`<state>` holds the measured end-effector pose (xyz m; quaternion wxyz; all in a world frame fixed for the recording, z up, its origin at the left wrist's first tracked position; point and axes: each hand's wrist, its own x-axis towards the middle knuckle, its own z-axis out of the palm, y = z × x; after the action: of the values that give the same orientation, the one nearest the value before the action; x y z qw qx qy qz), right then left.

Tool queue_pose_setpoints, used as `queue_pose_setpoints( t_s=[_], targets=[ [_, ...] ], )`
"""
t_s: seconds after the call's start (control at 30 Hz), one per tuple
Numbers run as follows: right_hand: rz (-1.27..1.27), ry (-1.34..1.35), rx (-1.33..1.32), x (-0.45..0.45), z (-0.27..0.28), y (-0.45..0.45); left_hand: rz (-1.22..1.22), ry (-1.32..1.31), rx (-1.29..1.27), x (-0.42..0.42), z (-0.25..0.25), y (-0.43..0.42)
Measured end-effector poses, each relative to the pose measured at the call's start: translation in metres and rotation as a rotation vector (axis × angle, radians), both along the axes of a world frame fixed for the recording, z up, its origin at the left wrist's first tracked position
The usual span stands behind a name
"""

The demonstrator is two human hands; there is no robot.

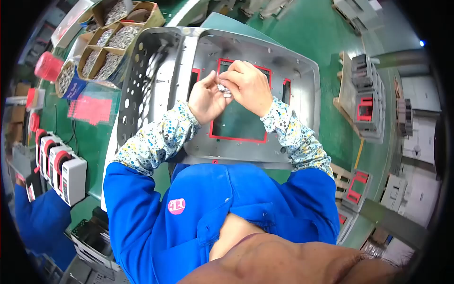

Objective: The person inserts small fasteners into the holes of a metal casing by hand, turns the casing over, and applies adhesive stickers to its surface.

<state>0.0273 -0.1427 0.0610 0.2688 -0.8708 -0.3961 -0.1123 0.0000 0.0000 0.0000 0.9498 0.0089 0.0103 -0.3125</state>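
Observation:
My left hand (206,102) is cupped palm up over the grey metal housing (201,149), with several small silvery pieces (224,91) lying in its fingers. Too small to name exactly, they look like little metal fasteners. My right hand (251,88) reaches over the left from the right side, its thumb and fingers pinched together close to the pieces. Whatever sits in that pinch is hidden. Below both hands, a rectangular opening in the housing has a red edging (239,139). Patterned sleeve covers wrap both forearms.
Divided cardboard bins (106,64) of small metal parts stand at the upper left, beside a perforated metal panel (135,90). White reels devices (61,165) line the left bench. Another person's blue sleeve (35,213) shows lower left. Grey housings (366,99) are stacked on a pallet at right.

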Motion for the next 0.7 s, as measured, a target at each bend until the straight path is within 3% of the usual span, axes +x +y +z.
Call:
queue_pose_setpoints(
  t_s=[0.1,0.3,0.37,0.43,0.5,0.57,0.7],
  targets=[
    [0.049,-0.057,0.009,-0.017,0.011,0.002,0.088,0.122,0.047,-0.028,0.030,-0.007],
    [0.009,0.054,0.281,-0.024,0.036,0.033,0.178,-0.011,0.333,-0.036,0.044,0.042],
    [0.012,0.073,0.237,-0.018,0.031,0.042,0.346,0.119,0.548,-0.034,0.040,0.067],
    [0.057,0.069,0.159,-0.012,0.011,0.060,0.449,0.026,0.755,-0.032,0.031,0.100],
    [0.059,0.143,0.163,-0.013,-0.005,0.082,0.473,0.051,0.769,-0.035,0.023,0.122],
    [0.008,-0.095,0.050,-0.014,-0.009,0.098,0.455,0.077,0.815,-0.041,0.023,0.130],
    [-0.006,-0.095,-0.168,-0.011,-0.016,0.104,0.412,-0.014,0.815,-0.048,0.016,0.143]
  ],
)
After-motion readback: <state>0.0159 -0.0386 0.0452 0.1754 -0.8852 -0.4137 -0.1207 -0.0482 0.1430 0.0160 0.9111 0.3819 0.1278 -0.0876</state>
